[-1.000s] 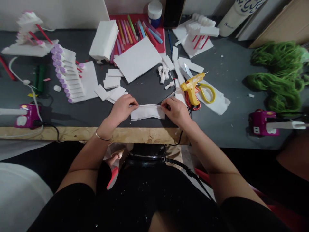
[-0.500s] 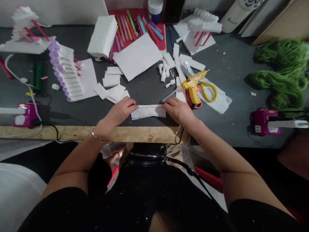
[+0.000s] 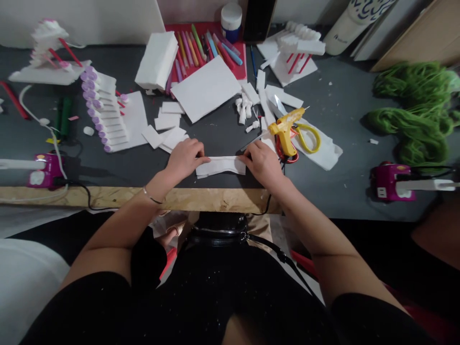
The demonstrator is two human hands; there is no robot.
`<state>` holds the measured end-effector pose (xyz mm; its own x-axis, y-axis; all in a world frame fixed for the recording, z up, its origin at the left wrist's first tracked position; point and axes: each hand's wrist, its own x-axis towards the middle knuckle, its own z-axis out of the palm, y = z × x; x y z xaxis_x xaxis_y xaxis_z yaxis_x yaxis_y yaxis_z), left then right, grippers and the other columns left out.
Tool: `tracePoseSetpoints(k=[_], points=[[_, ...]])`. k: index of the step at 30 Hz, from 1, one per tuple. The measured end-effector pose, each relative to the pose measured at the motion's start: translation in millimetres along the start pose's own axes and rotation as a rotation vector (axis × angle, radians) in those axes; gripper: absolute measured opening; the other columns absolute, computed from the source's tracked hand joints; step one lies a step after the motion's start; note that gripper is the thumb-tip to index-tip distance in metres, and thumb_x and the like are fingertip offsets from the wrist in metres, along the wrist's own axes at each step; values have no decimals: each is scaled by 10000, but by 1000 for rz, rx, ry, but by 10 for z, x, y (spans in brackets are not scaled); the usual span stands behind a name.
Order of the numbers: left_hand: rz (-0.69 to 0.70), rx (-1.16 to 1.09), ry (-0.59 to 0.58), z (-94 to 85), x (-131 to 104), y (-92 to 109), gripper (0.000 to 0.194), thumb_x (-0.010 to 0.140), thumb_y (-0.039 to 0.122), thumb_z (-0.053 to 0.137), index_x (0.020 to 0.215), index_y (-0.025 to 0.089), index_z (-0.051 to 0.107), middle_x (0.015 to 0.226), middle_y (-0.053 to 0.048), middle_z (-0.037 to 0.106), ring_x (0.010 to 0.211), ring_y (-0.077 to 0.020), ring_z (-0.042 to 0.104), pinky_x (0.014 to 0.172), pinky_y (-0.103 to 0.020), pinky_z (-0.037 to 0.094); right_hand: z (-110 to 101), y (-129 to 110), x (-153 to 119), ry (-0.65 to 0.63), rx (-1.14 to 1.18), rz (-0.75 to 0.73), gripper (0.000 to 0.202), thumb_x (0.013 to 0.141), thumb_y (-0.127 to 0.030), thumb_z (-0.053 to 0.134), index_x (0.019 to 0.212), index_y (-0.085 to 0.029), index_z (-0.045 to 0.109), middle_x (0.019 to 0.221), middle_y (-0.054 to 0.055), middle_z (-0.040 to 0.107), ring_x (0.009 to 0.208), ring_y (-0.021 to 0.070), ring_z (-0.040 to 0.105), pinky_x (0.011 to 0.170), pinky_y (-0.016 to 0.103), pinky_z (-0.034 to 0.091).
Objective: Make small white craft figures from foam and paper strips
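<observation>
A folded white strip (image 3: 221, 166), paper or thin foam by its look, lies near the table's front edge between my hands. My left hand (image 3: 186, 157) pinches its left end, thumb along the top edge. At the right end, the fingers of my right hand (image 3: 263, 162) are closed on the strip. Just beyond my right hand are a yellow glue gun (image 3: 286, 128) and yellow-handled scissors (image 3: 309, 138). Small white cards (image 3: 174, 138) lie beside my left hand. A larger white sheet (image 3: 206, 88) rests farther back.
Left stands a white stepped model with purple discs (image 3: 104, 108). Markers (image 3: 190, 48) lie on a red sheet behind. Green yarn (image 3: 417, 115) is piled at right. Purple power sockets (image 3: 46, 171) sit at both sides, with cables along the front edge (image 3: 118, 197).
Both hands stay at the strip's ends. My left fingers have curled in more and its thumb now shows along the strip; my right hand has bunched up slightly. The camera view has shifted a little.
</observation>
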<state>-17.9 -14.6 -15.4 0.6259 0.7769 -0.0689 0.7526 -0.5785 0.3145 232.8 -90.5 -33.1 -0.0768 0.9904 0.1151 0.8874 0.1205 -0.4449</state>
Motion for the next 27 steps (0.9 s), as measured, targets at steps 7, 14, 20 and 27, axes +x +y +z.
tracePoseSetpoints(k=[7, 14, 20, 27], points=[[-118, -205, 79, -127, -79, 29, 215, 896, 341, 775, 803, 208, 634, 895, -49, 622, 900, -236, 565, 835, -378, 468, -23, -74, -30, -11, -20, 87, 91, 961, -218, 619, 912, -201, 693, 999, 108, 679, 895, 233, 599, 651, 316, 368], [19, -25, 100, 138, 370, 617, 237, 1051, 331, 514, 1018, 143, 655, 1127, -163, 663, 1146, -337, 582, 963, -446, 463, 10, -73, -65, 43, -84, 26, 146, 983, -201, 559, 933, -195, 696, 992, 109, 693, 887, 223, 607, 605, 309, 349], [-136, 48, 74, 246, 217, 372, 214, 1014, 323, 576, 1085, 127, 624, 1224, -231, 640, 1209, -411, 576, 980, -500, 451, 30, -104, -97, 52, -140, 15, 167, 1008, -220, 531, 958, -197, 689, 1008, 119, 699, 900, 235, 623, 628, 328, 398], [-8, 28, 129, 85, 109, 393, 183, 1048, 233, 481, 1029, 162, 649, 1135, -159, 654, 1127, -335, 589, 970, -470, 453, 38, -126, -96, 40, -119, 13, 210, 1021, -226, 473, 977, -195, 675, 1009, 139, 693, 926, 260, 617, 637, 346, 432]])
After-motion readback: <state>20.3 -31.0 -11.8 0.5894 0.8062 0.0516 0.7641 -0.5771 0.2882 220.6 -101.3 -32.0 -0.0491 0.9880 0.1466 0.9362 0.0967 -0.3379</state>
